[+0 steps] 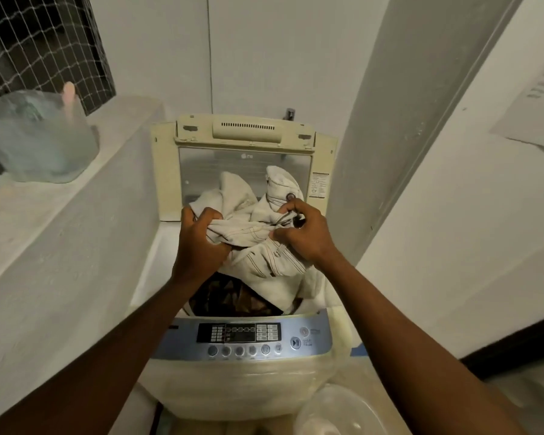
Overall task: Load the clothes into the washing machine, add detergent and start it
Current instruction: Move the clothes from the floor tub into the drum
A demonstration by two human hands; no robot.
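A cream top-loading washing machine (242,384) stands in front of me, its lid (245,164) raised upright at the back. Both hands hold a bundled pair of off-white trousers (264,255) with tan stitching over the drum opening. My left hand (201,243) grips the cloth's left side. My right hand (302,233) pinches the waistband near a dark button. A dark brown patterned garment (233,298) lies in the drum beneath. The control panel (242,337) with its round buttons faces me.
A grey concrete ledge (60,221) runs along the left, with a clear plastic container (38,136) holding a pink stick. A thick grey pipe (399,120) rises on the right. A clear plastic tub (336,409) sits at the bottom right. A paper sheet (537,108) hangs on the right wall.
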